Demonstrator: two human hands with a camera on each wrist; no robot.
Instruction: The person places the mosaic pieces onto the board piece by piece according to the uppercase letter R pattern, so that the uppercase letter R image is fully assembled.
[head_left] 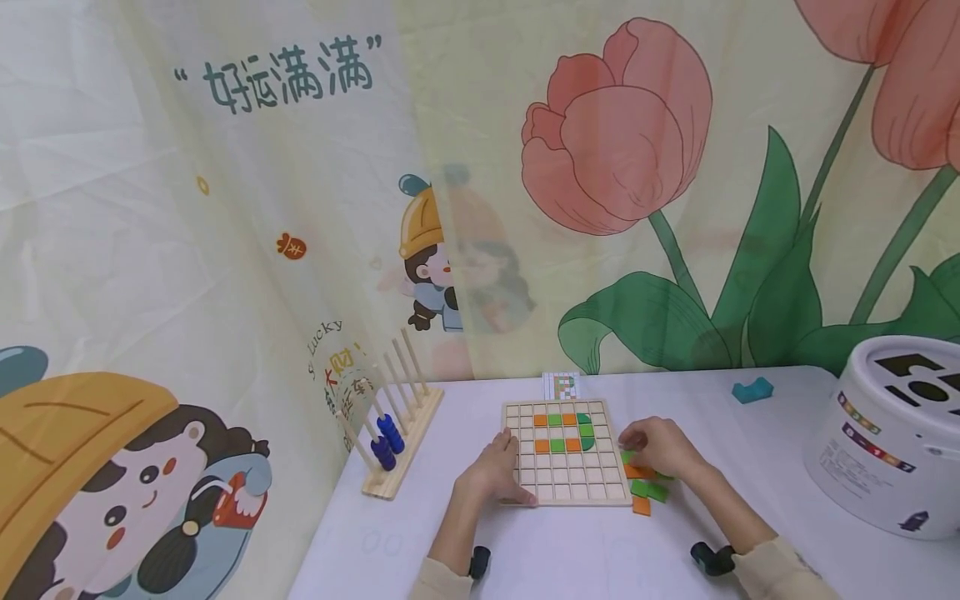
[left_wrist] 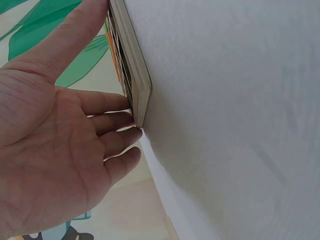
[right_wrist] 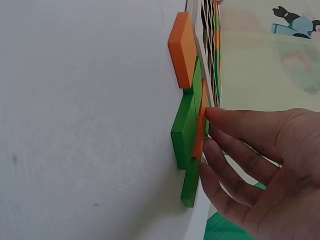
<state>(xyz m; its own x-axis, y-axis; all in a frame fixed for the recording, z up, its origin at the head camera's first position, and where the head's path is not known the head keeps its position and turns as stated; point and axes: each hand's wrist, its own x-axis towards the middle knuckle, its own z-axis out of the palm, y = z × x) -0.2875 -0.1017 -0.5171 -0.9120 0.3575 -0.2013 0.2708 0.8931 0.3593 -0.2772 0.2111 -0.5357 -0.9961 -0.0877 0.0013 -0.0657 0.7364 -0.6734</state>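
A square wooden grid board (head_left: pixel 553 483) lies on the table, with orange tiles (head_left: pixel 542 447), green tiles (head_left: pixel 557 446) and rounded dark green pieces (head_left: pixel 587 444) set in its squares. My left hand (head_left: pixel 491 468) rests at the board's near left corner, thumb along the front edge and fingers against the left side. In the left wrist view those fingertips touch the board's rim (left_wrist: pixel 142 95). My right hand (head_left: pixel 663 447) is over loose tiles beside the board's right edge. Its thumb and fingertips touch an orange tile (right_wrist: pixel 199 137) and a green tile behind it; I cannot tell whether they pinch one.
A wooden peg rack (head_left: pixel 408 450) with blue beads stands left of the board. Behind the board is a small pattern card (head_left: pixel 561 385). A teal piece (head_left: pixel 752 390) lies at the back right, near a large white tub (head_left: pixel 877 467). Printed curtains (head_left: pixel 480 125) hang behind the table.
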